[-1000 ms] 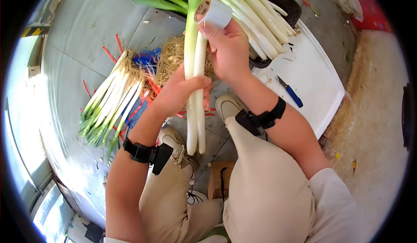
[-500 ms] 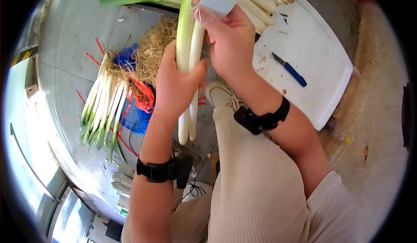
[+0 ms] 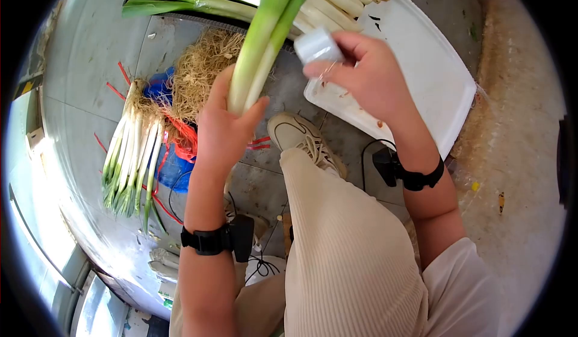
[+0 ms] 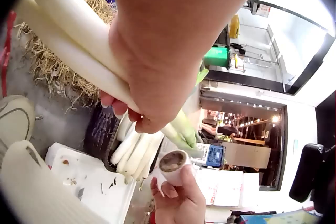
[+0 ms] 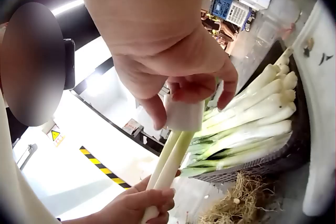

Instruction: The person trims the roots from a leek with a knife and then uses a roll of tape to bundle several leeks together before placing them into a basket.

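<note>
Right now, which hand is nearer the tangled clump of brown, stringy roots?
Left. Your left hand appears just beside the roots in the head view; your right hand is farther right.

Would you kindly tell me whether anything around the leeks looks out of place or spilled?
A tangled heap of roots lies on the floor beside the bunch of slimmer leeks, and small scraps litter the white tray; both spots look untidy.
</note>
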A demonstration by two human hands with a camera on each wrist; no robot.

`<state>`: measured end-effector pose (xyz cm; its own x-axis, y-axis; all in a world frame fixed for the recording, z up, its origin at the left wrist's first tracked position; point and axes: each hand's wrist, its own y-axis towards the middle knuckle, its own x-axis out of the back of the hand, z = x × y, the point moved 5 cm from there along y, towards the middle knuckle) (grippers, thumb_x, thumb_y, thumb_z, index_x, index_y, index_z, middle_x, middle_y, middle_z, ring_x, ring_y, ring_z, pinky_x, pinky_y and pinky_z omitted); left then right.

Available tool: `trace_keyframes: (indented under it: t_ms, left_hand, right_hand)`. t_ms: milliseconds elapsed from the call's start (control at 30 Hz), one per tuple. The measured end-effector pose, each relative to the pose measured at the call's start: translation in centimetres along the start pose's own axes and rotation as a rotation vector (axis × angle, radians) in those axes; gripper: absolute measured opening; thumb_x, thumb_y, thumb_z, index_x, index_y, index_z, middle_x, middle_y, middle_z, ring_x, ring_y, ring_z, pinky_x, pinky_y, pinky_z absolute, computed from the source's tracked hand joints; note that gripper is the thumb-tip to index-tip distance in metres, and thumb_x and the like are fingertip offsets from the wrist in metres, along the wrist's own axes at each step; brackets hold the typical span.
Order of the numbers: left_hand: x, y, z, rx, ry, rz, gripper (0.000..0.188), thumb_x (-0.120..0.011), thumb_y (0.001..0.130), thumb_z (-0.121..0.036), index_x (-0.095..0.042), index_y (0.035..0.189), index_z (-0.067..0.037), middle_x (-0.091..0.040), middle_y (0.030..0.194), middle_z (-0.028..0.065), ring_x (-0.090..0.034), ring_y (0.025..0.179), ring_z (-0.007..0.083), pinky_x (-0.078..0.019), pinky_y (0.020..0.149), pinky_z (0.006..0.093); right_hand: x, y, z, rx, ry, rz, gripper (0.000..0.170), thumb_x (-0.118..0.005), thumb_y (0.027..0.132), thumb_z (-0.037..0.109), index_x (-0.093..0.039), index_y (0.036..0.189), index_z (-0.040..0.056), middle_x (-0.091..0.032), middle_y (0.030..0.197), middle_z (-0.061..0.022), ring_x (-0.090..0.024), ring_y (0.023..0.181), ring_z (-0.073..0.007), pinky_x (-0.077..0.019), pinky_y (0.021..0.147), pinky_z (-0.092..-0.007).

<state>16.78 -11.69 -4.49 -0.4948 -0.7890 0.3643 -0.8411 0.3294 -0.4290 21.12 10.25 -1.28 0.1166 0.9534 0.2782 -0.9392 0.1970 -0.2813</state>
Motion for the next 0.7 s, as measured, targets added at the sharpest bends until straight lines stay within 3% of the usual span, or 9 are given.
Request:
trace_keyframes:
  t_ms: [33, 200, 267, 433, 500, 567, 600, 700]
  left_hand:
    - [-0.2, -0.1, 0.1, -0.032, 0.051, -0.006, 0.06, -0.077, 0.083, -0.016, -0.052, 0.137, -0.01, -0.07, 0.094, 0.0117, -0.064, 0.063, 0.0156, -0.0546, 0.06, 0.0332]
    - [-1.5, -1.0, 0.8, -0.106, 0.039, 0.007, 0.061, -0.077, 0.082, -0.02, -0.052, 0.137, -0.011, -0.072, 0.097, 0.0164, -0.071, 0.08, 0.026, -0.0565, 0.073, 0.0384]
    - [-1.5, -1.2, 0.6, -0.156, 0.076, -0.021, 0.062, -0.078, 0.082, -0.023, -0.052, 0.137, -0.012, -0.072, 0.098, 0.0191, -0.072, 0.086, 0.0315, -0.0564, 0.076, 0.0401]
    - [-1.3, -1.0, 0.8, -0.11, 0.08, -0.036, 0.059, -0.077, 0.083, -0.029, -0.055, 0.134, -0.01, -0.072, 0.095, 0.0185, -0.073, 0.083, 0.0299, -0.0567, 0.075, 0.0404]
    - [-1.2, -0.6, 0.5, -0.123, 0.102, -0.041, 0.058, -0.077, 0.083, -0.032, -0.056, 0.133, -0.009, -0.072, 0.093, 0.0176, -0.073, 0.08, 0.0283, -0.0568, 0.073, 0.0396]
    - [-1.3, -0.6, 0.3, -0.006, 0.057, 0.016, 0.06, -0.077, 0.084, -0.041, -0.058, 0.131, -0.008, -0.072, 0.089, 0.0146, -0.072, 0.072, 0.0228, -0.0563, 0.065, 0.0365]
    - [-1.3, -0.5, 0.4, -0.021, 0.043, 0.01, 0.061, -0.077, 0.085, -0.046, -0.059, 0.129, -0.009, -0.072, 0.086, 0.0127, -0.069, 0.064, 0.0186, -0.0544, 0.057, 0.033]
    - [-1.5, 0.1, 1.1, -0.031, -0.032, -0.005, 0.058, -0.076, 0.086, -0.047, -0.061, 0.125, -0.007, -0.071, 0.08, 0.0095, -0.065, 0.058, 0.0157, -0.052, 0.051, 0.0302]
  right_hand:
    - [-0.3, -0.2, -0.4, -0.114, -0.115, 0.102, 0.029, -0.079, 0.085, 0.012, -0.07, 0.108, -0.0031, -0.071, 0.089, -0.0017, -0.062, 0.077, -0.0063, -0.0503, 0.07, -0.0233]
    - [-2.0, -0.9, -0.7, -0.116, -0.192, 0.111, 0.037, -0.078, 0.086, 0.032, -0.071, 0.092, -0.0041, -0.058, 0.063, -0.0002, -0.046, 0.058, -0.0058, -0.0388, 0.054, -0.0272]
    - [-2.1, -0.8, -0.2, -0.119, -0.23, 0.11, 0.037, -0.077, 0.086, 0.032, -0.071, 0.091, -0.0039, -0.058, 0.063, -0.0008, -0.046, 0.057, -0.0064, -0.0386, 0.054, -0.0277]
    - [-2.4, -0.5, 0.2, -0.143, -0.334, 0.101, 0.04, -0.076, 0.086, 0.036, -0.072, 0.088, -0.0034, -0.056, 0.06, -0.0033, -0.046, 0.055, -0.0087, -0.0388, 0.054, -0.0286]
    - [-2.2, -0.2, 0.5, -0.125, -0.409, 0.091, 0.049, -0.074, 0.081, 0.049, -0.072, 0.085, -0.0002, -0.057, 0.057, -0.0116, -0.054, 0.052, -0.0262, -0.0425, 0.054, -0.0375]
    - [-2.1, -0.4, 0.6, -0.102, -0.402, 0.069, 0.048, -0.073, 0.081, 0.048, -0.072, 0.084, 0.0005, -0.056, 0.057, -0.0112, -0.053, 0.052, -0.0265, -0.042, 0.054, -0.0379]
    - [-2.0, -0.4, 0.8, -0.063, -0.387, 0.046, 0.046, -0.073, 0.082, 0.047, -0.072, 0.083, 0.0012, -0.055, 0.056, -0.0107, -0.053, 0.051, -0.0267, -0.0416, 0.053, -0.0382]
    - [-1.9, -0.6, 1.0, -0.059, -0.414, 0.053, 0.045, -0.073, 0.082, 0.047, -0.072, 0.085, 0.0023, -0.056, 0.057, -0.011, -0.054, 0.052, -0.0274, -0.0425, 0.054, -0.0387]
